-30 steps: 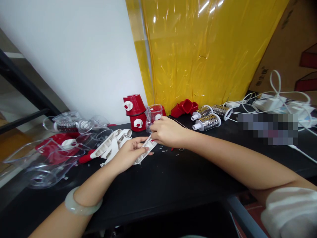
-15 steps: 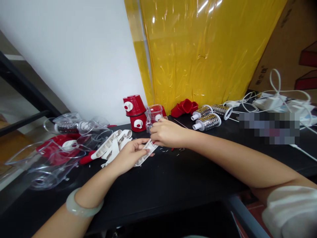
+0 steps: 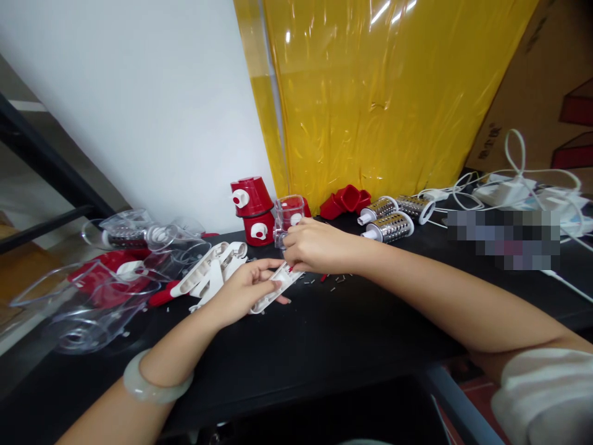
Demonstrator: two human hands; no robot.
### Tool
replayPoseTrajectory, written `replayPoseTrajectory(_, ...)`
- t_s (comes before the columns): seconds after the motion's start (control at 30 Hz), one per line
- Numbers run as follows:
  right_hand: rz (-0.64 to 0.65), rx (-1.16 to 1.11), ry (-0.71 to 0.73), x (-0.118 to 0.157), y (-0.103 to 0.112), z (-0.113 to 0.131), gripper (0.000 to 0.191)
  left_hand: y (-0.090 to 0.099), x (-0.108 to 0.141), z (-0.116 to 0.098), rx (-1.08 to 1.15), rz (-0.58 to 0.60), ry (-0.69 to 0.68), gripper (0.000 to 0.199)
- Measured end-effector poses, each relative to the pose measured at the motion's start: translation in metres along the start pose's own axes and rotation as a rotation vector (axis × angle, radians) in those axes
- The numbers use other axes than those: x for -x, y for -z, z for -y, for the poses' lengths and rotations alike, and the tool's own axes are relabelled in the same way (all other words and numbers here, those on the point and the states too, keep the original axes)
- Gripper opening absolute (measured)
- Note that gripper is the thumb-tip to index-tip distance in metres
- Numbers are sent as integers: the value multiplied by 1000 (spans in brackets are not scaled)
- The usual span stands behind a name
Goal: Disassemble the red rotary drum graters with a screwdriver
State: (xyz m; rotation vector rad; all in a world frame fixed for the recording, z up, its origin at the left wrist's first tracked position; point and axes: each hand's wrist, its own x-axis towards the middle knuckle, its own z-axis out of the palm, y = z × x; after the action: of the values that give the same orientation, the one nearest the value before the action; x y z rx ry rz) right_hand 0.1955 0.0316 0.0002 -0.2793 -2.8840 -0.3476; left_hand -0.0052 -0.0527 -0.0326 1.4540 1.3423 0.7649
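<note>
My left hand (image 3: 248, 289) is closed around a long white plastic handle piece (image 3: 271, 299), thumb on top and fingers beneath. The hollow side faces up, and the piece slants away to the right. Over its far end, my right hand (image 3: 311, 246) pinches a small red part (image 3: 291, 269); the fingers hide most of it. More white handle pieces (image 3: 208, 272) lie in a pile left of my left hand, by a red grip end (image 3: 163, 295). Several tiny metal pins (image 3: 337, 282) are scattered on the black table (image 3: 306, 352) right of the handle piece.
Stacked red bases with white knobs (image 3: 254, 213) stand behind my hands, beside a clear housing (image 3: 290, 210). Metal grater drums (image 3: 393, 227) and red pieces (image 3: 347, 201) lie at the back right. Clear plastic housings (image 3: 92, 321) crowd the left. White cables (image 3: 521, 162) tangle at far right.
The handle piece has shifted slightly right and down in my left hand. My right hand has moved slightly right, still pinching at the far end, where more of the red part shows.
</note>
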Motion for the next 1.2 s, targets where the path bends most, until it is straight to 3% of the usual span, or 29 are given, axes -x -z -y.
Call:
replayPoseTrajectory(0.33, -67, -2, 30, 3, 3, -1, 16, 0, 0, -3, -1, 23, 6, 64)
replayPoseTrajectory(0.43, -300, 18, 43, 6, 5, -2, 25, 9, 5, -11, -3, -27, -32, 66)
replayPoseTrajectory(0.5, -500, 7, 13, 6, 7, 1, 27, 21, 15, -22, -12, -112, -81, 67)
replayPoseTrajectory(0.57, -595, -38, 2, 5, 7, 7, 28, 37, 28, -35, -62, -237, -137, 66)
replayPoseTrajectory(0.63, -501, -81, 52, 1, 3, 14, 29, 56, 43, -44, -203, -374, -169, 63)
replayPoseTrajectory(0.73, -152, -138, 126, -4, -11, 25, 27, 83, 56, -45, -664, -549, -161, 58)
replayPoseTrajectory(0.8, 4, -172, 124, -7, -22, 29, 20, 95, 56, -38, -1037, -585, -75, 55)
replayPoseTrajectory(0.87, 56, -185, 111, -7, -31, 30, 15, 100, 50, -27, -1264, -575, 80, 53)
replayPoseTrajectory(0.97, 95, -179, 92, -7, -38, 29, 14, 98, 39, -11, -1384, -546, 188, 47)
replayPoseTrajectory(1.2, 179, -173, 40, -7, -35, 28, 16, 96, 20, 6, -1438, -562, 236, 51)
